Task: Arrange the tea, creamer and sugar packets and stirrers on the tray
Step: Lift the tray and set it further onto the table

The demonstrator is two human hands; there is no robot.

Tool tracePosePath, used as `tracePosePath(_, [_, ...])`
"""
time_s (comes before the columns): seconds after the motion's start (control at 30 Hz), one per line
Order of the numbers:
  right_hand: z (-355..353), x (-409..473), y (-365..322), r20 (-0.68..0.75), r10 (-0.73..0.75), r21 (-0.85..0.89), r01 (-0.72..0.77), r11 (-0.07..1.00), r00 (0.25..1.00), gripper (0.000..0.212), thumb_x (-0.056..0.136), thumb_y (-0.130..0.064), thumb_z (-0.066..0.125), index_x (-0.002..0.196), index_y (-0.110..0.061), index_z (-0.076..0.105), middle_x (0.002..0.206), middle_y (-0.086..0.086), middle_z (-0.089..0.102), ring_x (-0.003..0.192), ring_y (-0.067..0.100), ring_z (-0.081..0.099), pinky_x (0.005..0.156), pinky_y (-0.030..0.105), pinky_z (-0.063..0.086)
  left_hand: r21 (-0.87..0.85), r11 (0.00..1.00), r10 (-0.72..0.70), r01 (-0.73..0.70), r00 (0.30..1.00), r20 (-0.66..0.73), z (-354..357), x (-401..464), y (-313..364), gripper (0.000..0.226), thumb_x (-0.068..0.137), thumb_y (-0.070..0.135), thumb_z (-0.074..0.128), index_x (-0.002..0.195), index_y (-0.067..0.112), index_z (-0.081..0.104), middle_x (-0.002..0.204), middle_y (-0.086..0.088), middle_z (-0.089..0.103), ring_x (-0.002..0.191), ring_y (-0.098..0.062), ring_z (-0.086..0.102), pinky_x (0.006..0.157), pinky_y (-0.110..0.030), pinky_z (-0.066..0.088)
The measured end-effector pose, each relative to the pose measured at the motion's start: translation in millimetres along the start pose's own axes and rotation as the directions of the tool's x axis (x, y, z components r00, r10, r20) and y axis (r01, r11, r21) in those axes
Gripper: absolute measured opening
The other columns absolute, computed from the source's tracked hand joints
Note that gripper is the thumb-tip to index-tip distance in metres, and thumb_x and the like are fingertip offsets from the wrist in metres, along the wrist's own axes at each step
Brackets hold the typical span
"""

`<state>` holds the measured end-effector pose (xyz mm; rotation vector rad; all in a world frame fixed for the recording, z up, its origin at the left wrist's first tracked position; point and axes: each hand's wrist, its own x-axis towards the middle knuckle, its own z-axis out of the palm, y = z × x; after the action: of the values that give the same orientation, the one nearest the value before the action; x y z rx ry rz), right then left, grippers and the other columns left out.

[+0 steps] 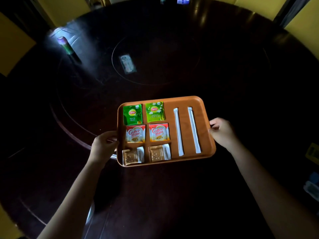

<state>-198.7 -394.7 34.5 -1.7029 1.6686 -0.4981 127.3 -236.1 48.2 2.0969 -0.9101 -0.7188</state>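
An orange tray (205, 118) sits over the dark round table. On it lie two green tea packets (132, 114) (155, 111) at the far left, two red-and-white creamer packets (135, 133) (158, 132) below them, and two brown sugar packets (133, 155) (159, 153) at the near edge. Two white wrapped stirrers (178, 131) (194, 129) lie side by side on the right half. My left hand (103, 145) grips the tray's left rim. My right hand (222, 131) grips its right rim.
The dark round table (172, 195) has a glass turntable (155, 62) at its middle with a pale packet (127, 64) on it. A green bottle (66, 45) stands at the far left. Yellow chairs ring the table. Small objects lie at the right edge (312, 169).
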Motion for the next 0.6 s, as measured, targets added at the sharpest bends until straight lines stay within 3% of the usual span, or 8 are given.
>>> tracePosePath(0.17, [14.9, 34.9, -7.2, -0.003, 0.021, -0.055, -0.021, 0.998, 1.000, 0.018, 0.083, 0.000, 0.061, 0.100, -0.003, 0.061, 0.103, 0.017, 0.066, 0.095, 0.031, 0.062, 0.078, 0.030, 0.043, 0.012, 1.000, -0.020, 0.020, 1.000, -0.006, 11.3, 32.4, 0.8, 0.032, 0.076, -0.008, 0.060, 0.103, 0.006, 0.067, 0.083, -0.011, 0.067, 0.071, -0.020, 0.063, 0.068, -0.029, 0.055])
tracePosePath(0.33, [25.4, 56.8, -11.9, -0.044, 0.037, -0.128, -0.042, 0.991, 0.998, 0.016, 0.084, -0.003, 0.062, 0.099, -0.005, 0.061, 0.103, 0.016, 0.067, 0.094, 0.031, 0.062, 0.078, 0.032, 0.047, -0.022, 0.997, -0.068, 0.068, 0.998, 0.016, 24.1, 56.7, -0.7, 0.032, 0.078, -0.009, 0.058, 0.105, 0.005, 0.066, 0.091, -0.015, 0.068, 0.079, -0.027, 0.064, 0.081, -0.044, 0.055])
tracePosePath(0.6, [33.4, 69.0, -9.4, -0.028, 0.025, -0.245, -0.031, 0.969, 0.999, 0.010, 0.086, -0.002, 0.060, 0.097, -0.003, 0.061, 0.100, 0.017, 0.068, 0.090, 0.031, 0.064, 0.079, 0.035, 0.051, 0.042, 0.995, -0.096, 0.096, 0.995, 0.022, 42.4, 72.4, -3.3, 0.031, 0.078, -0.005, 0.059, 0.106, 0.007, 0.066, 0.095, -0.018, 0.071, 0.078, -0.029, 0.065, 0.081, -0.047, 0.056])
